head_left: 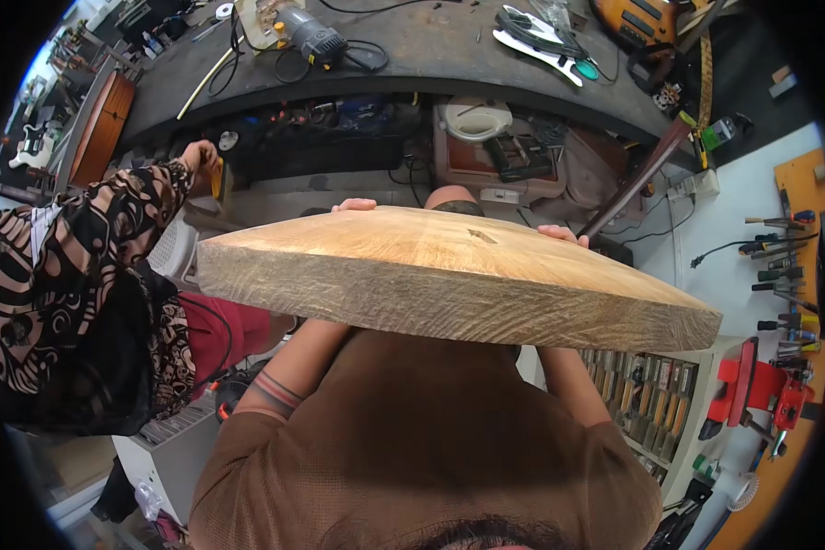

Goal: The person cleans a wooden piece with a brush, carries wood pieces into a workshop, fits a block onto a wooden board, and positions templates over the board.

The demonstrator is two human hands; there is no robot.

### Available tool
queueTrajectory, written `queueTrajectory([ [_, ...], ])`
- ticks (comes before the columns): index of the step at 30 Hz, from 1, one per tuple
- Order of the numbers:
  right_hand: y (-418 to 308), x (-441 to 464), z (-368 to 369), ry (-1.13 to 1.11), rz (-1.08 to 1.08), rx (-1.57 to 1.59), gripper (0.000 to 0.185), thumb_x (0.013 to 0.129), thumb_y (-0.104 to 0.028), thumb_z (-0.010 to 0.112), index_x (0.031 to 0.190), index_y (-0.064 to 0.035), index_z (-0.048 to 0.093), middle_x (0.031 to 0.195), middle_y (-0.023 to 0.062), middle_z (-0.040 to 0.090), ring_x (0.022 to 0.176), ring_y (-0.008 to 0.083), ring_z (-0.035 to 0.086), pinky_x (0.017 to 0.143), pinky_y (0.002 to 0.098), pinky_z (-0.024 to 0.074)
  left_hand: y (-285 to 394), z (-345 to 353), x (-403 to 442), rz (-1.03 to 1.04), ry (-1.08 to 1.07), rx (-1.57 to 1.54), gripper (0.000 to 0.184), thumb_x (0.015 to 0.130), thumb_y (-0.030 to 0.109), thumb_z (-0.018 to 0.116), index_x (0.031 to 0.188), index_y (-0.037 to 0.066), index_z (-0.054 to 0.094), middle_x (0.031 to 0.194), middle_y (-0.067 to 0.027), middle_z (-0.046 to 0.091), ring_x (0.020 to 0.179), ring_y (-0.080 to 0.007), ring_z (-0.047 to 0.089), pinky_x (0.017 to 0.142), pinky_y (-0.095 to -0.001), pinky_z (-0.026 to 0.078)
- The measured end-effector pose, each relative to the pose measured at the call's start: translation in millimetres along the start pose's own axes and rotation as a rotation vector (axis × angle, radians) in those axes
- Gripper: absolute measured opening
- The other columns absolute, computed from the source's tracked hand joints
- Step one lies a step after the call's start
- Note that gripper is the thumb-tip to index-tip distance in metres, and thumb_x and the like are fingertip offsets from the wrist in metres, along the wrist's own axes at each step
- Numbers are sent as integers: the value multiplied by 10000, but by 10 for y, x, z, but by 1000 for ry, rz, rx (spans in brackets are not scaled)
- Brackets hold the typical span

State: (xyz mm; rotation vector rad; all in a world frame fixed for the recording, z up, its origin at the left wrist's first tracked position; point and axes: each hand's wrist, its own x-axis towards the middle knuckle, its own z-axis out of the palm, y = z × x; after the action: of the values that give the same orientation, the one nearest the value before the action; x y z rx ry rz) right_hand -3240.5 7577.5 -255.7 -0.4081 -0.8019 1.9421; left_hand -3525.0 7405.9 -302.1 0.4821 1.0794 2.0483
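A thick pale wooden board (458, 298) is held up in front of my chest, its rough grey-brown edge facing me and its smoother, lighter face tilted upward. A small dark notch-like mark (481, 237) shows on that face. My left hand (354, 204) is closed on the board's far edge, left of the middle, with only the fingers showing. Farther right, the fingers of my right hand (562, 235) curl over the same edge. Both palms and much of my forearms are hidden behind the wood.
Ahead runs a dark workbench (431, 55) bearing a grey power tool (310, 37), cables and an electric guitar (640, 26). Another person (82, 284) in a patterned top stands close on my left. At right are a red vise (752, 390) and a tool rack (802, 211).
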Motion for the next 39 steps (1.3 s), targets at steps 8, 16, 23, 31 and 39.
queueTrajectory([
  [8, 71, 10, -327, -38, -1, -63, 645, 1186, -595, 408, 1358, -19, 642, 1328, 158, 651, 1328, 287, 590, 1223, 468, 430, 332, 99, 49, -80, -176, 128, 879, 966, 644, 750, 1502, -15, 523, 1424, -268, 562, 1372, -280, 587, 1206, -420, 453],
  [16, -162, 465, 426, -194, -375, -1173, 1506, 666, -211, 1084, 1701, -5, 10, 1684, 235, 305, 1579, 351, 353, 1317, 492, 312, 537, 628, 423, 533, -246, 863, 1608, 631, 365, 1100, 1741, 18, -10, 1700, -227, 322, 1592, -376, 335, 1316, -512, 280],
  [23, -300, 1232, 1092, -191, -62, -1045, 1347, 758, -272, 1039, 1670, 45, 99, 1638, 252, 372, 1555, 340, 397, 1301, 454, 358, 1166, 907, 918, 303, -107, 845, 1329, 705, 410, 1043, 1702, 56, 240, 1597, -280, 423, 1509, -416, 397, 1282, -526, 345],
  [31, 327, 1512, 779, -134, 302, -1047, 1379, 794, -508, 1013, 1673, 102, 143, 1644, 284, 423, 1551, 362, 450, 1280, 466, 380, 768, 370, 1275, -37, -38, 823, 1222, 749, 480, 1029, 1646, 19, 339, 1583, -301, 484, 1525, -393, 451, 1249, -510, 433],
  [39, 551, 1654, 475, -137, 336, -1092, 1413, 801, -516, 1007, 1683, 102, 92, 1655, 291, 400, 1555, 363, 443, 1285, 462, 377, 518, 282, 1312, -67, 1, 909, 1081, 848, 335, 986, 1634, -5, 328, 1558, -220, 524, 1468, -308, 525, 1225, -461, 446],
])
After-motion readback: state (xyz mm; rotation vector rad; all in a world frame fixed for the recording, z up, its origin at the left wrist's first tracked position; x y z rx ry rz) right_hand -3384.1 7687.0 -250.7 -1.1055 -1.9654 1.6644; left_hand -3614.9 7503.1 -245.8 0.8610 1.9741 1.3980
